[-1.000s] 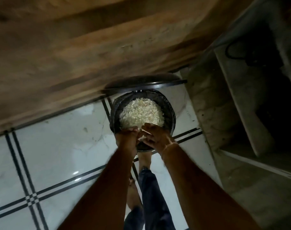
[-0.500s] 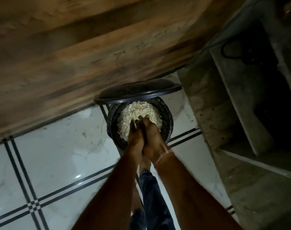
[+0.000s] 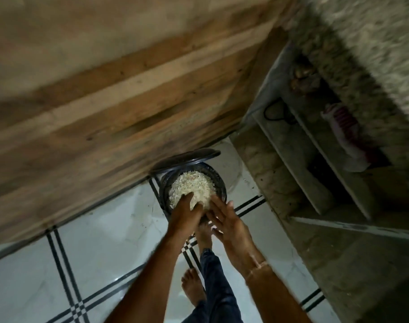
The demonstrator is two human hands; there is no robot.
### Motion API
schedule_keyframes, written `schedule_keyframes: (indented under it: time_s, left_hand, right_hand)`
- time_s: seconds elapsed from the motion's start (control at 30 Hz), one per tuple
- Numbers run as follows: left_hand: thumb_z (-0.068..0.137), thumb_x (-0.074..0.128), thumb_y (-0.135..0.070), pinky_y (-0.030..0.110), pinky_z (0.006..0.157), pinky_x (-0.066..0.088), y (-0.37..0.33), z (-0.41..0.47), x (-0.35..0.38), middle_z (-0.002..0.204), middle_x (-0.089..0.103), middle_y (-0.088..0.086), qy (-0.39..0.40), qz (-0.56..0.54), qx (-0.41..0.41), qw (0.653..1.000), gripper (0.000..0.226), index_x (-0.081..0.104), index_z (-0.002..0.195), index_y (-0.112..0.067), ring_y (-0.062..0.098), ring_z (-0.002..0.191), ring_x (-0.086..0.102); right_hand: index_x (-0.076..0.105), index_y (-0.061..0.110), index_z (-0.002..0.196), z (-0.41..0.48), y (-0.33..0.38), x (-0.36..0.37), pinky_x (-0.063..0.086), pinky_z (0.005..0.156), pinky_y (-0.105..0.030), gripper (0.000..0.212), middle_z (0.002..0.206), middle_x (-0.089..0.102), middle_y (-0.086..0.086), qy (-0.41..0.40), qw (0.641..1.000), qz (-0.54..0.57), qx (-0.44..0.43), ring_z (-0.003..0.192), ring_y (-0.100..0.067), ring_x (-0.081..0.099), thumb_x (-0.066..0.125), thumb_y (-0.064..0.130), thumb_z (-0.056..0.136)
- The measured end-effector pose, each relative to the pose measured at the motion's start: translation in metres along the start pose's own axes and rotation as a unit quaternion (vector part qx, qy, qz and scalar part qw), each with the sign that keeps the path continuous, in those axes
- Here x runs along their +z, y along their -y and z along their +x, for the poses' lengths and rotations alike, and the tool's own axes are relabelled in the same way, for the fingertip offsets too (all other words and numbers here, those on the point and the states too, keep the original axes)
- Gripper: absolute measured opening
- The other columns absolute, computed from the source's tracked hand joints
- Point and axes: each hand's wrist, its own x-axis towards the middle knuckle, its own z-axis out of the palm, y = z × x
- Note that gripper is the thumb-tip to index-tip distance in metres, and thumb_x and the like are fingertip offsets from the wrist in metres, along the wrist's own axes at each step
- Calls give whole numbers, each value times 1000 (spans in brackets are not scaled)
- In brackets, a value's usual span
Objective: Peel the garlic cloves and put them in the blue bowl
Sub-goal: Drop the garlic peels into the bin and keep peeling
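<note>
— What's nearest you?

— My bare feet (image 3: 194, 286) on the white tiled floor (image 3: 105, 229), then both arms reaching down. My right hand (image 3: 224, 223) is spread open, fingers straight, holding nothing, at the near right rim of the black bin (image 3: 220, 186). My left hand (image 3: 183, 212) lies palm down on the pile of garlic skins (image 3: 194, 187); whether that grip has closed on anything I cannot tell.

— And the cloves, the blue bowl?

— Neither shows here. Only the skins, heaped in the bin, its lid (image 3: 187, 157) tipped up behind against the wooden panel (image 3: 129, 89).

— How will the skins handle?

— Papery and feather-light, I'd judge; they'd scatter easily. Better to press flat or scoop with cupped palms than pinch.
</note>
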Motion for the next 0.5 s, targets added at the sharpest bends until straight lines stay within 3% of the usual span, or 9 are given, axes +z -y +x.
schedule_keyframes:
  time_s: [0.13, 0.23, 0.3, 0.4, 0.5]
  left_hand:
    - [105, 58, -26, 33, 113, 42, -44, -105, 3, 151, 56, 6, -30, 20, 104, 994, 41, 56, 146, -20, 22, 137, 52]
    - [104, 60, -24, 22, 102, 41, -73, -173, 22, 142, 60, -2, -27, 53, 180, 982, 39, 58, 143, -20, 12, 128, 55]
    - [103, 61, -30, 23, 103, 40, -86, -208, 39, 145, 59, -4, -23, 92, 232, 968, 42, 56, 144, -25, 13, 133, 54]
    - [102, 62, -38, 26, 103, 42, -109, -254, 67, 146, 57, -7, -23, 134, 285, 949, 45, 53, 145, -32, 11, 134, 52]
    - [102, 62, -38, 22, 99, 40, -136, -296, 107, 145, 56, -7, -9, 161, 360, 919, 44, 54, 144, -33, 7, 131, 49]
  right_hand:
    - [58, 29, 141, -88, 23, -12, 41, 100, -19, 48, 139, 61, 9, -48, 993, -74, -78, 126, -9, 56, 31, 50, 108]
    - [61, 35, 132, -152, 35, -36, 42, 80, 1, 33, 122, 59, 28, -101, 963, -176, -178, 119, 9, 55, 38, 44, 110]
    - [59, 36, 138, -190, 38, -59, 43, 92, -6, 42, 130, 59, 25, -140, 927, -258, -233, 118, 12, 54, 36, 55, 108]
    - [57, 37, 140, -236, 39, -108, 51, 102, -33, 56, 135, 62, 12, -203, 872, -353, -274, 120, -4, 57, 30, 68, 102]
    - [59, 37, 135, -281, 45, -161, 48, 97, -26, 40, 129, 60, 16, -252, 833, -401, -286, 116, -3, 56, 37, 56, 107]
